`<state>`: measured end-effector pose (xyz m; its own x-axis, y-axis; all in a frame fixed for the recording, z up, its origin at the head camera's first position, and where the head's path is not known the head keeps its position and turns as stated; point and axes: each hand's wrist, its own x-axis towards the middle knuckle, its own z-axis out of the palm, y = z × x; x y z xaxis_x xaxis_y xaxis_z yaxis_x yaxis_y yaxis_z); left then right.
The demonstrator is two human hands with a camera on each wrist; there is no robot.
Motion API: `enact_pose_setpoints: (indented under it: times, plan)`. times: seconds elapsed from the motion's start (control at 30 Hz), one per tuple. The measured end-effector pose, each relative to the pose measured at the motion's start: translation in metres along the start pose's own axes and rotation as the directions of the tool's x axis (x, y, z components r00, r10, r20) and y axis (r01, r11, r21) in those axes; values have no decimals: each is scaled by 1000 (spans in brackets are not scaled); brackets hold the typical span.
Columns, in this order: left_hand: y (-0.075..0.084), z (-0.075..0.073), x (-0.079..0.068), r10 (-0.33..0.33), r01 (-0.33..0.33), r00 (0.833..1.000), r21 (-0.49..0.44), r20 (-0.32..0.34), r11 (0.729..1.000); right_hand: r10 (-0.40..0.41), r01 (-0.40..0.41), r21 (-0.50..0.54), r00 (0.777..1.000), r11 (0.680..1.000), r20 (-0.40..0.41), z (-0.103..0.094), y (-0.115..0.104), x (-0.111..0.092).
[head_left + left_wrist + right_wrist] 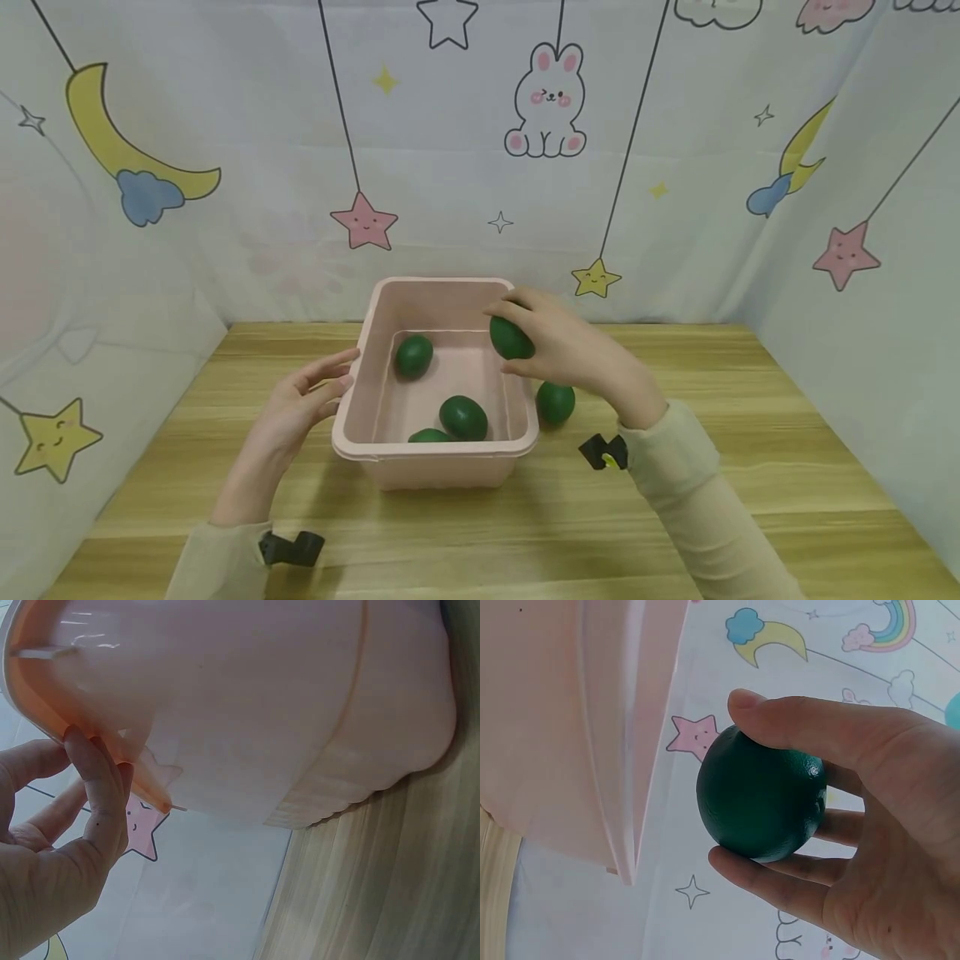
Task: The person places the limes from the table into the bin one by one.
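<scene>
In the head view, my right hand point(558, 343) holds a dark green avocado point(511, 337) over the right rim of a pale pink plastic bin point(435, 451). The right wrist view shows the thumb on one side of this smooth, shiny avocado point(761, 796) and the fingers on the other. At the bin's left side, my left hand point(303, 404) rests its fingertips against the rim, fingers loosely bent. Inside the bin lie one avocado point(414, 357) at the back left and another point(463, 417) near the front. A third avocado point(430, 435) is partly hidden by the front rim.
One more avocado point(556, 403) lies on the wooden table point(600, 533), close to the bin's right side and below my right hand. A white cloth point(465, 192) printed with stars, moons and a rabbit hangs behind the table and along both sides.
</scene>
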<state>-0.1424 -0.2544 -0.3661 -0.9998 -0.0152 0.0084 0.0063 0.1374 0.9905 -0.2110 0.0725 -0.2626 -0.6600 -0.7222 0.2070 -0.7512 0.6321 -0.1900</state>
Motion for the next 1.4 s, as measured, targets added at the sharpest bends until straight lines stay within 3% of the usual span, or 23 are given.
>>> enact_pose_setpoints:
  times: [0.5,0.77,1.4]
  plan:
    - [1,0,-1,5,-5,1000,3,13,1000,-65,67,-39,997,997,48,0,-12,18]
    - [1,0,-1,3,-3,1000,8,18,1000,-58,63,-56,995,996,87,1,-17,26]
    - [0,-5,6,-1,1,1000,6,14,1000,-97,125,-130,974,983,205,12,-27,57]
